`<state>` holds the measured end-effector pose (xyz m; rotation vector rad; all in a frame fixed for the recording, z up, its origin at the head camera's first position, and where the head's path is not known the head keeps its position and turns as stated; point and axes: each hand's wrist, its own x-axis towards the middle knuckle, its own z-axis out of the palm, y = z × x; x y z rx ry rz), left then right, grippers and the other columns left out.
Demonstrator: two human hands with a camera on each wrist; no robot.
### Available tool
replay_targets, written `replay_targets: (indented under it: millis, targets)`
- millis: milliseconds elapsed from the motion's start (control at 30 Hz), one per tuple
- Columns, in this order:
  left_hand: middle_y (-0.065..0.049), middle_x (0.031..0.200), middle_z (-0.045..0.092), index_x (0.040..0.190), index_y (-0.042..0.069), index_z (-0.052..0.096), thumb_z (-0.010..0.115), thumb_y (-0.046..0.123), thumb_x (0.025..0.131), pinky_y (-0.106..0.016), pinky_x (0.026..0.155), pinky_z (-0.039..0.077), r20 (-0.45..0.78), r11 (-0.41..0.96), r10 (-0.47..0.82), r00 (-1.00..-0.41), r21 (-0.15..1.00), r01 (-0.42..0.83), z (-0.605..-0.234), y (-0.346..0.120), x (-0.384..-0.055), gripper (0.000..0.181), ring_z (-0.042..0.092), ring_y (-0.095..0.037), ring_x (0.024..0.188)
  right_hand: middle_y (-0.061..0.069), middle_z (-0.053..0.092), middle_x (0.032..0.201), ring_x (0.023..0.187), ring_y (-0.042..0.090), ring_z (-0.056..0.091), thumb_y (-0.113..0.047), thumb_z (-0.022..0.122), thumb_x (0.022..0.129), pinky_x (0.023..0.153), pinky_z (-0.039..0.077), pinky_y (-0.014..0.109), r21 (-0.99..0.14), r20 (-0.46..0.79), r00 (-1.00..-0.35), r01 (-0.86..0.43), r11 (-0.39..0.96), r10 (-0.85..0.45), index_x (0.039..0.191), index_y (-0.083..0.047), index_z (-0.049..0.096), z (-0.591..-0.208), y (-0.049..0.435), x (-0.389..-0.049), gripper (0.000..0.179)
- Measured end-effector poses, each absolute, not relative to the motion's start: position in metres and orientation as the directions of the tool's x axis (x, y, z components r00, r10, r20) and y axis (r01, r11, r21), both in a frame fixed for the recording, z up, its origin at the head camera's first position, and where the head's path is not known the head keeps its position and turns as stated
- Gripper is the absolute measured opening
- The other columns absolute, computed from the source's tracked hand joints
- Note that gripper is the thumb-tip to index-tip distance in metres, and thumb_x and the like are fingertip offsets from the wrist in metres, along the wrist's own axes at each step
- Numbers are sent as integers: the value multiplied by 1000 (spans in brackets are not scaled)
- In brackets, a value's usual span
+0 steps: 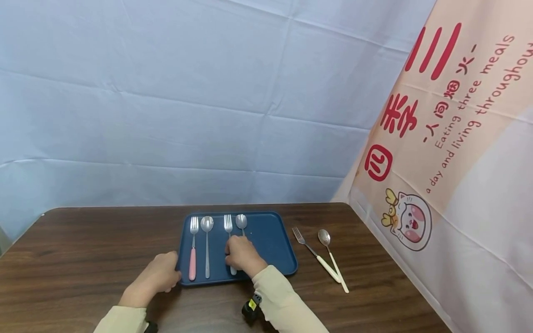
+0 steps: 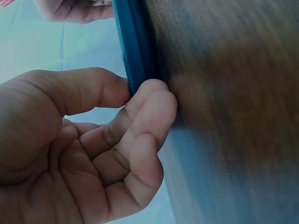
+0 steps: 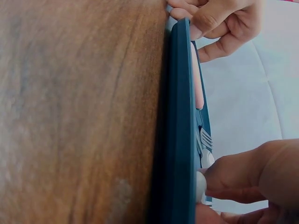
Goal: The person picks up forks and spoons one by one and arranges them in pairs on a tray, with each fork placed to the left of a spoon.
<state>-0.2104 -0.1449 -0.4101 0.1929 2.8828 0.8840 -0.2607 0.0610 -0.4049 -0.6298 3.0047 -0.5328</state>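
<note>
My left hand (image 1: 160, 273) pinches the near left corner of a blue tray (image 1: 266, 245) between thumb and curled fingers, as the left wrist view shows. Over the tray's middle, my right hand (image 1: 244, 255) has thumb and fingers around the white handle (image 3: 201, 187) of a fork (image 1: 228, 223). Just right of that fork lies a spoon (image 1: 241, 221), its lower part hidden beneath the hand. On the tray's left side lie a pink-handled fork (image 1: 193, 263) and an all-metal spoon (image 1: 207, 249), side by side with heads pointing away.
Right of the tray, a cream-handled fork (image 1: 320, 261) and a cream-handled spoon (image 1: 333, 259) lie on the wooden table (image 1: 104, 249), their handles crossing near the ends. A pale cloth (image 1: 166, 115) hangs behind the table, and a printed cloth (image 1: 449, 185) along the right.
</note>
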Motion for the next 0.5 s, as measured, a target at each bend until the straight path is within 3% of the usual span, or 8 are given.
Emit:
replay_targets:
  millis: [267,433,500]
  targets:
    - [-7,56,49,97,-14,50,57,-3,82,-28,43,42,-76,822,155,-985,563,86,-410,-145,-211,20,51,-14,43,-4,34,50,44,8,32,-4,66,79,42,26,22,-330,41,-917,-387,861,-396,58,-10,48,-407,61,-263,28]
    - [-6,55,49,99,-15,49,57,-3,82,-28,42,41,-79,823,155,-985,562,84,-410,-145,-210,22,50,-14,42,3,56,68,56,11,49,-6,68,79,51,41,24,-324,27,-924,-368,871,-381,77,-5,64,-406,60,-263,4]
    - [-6,55,49,99,-15,49,57,-3,82,-28,42,41,-81,824,155,-985,560,84,-410,-145,-210,22,50,-14,42,5,61,78,64,14,54,-7,69,79,58,46,26,-317,21,-926,-364,876,-377,87,-4,67,-405,59,-262,9]
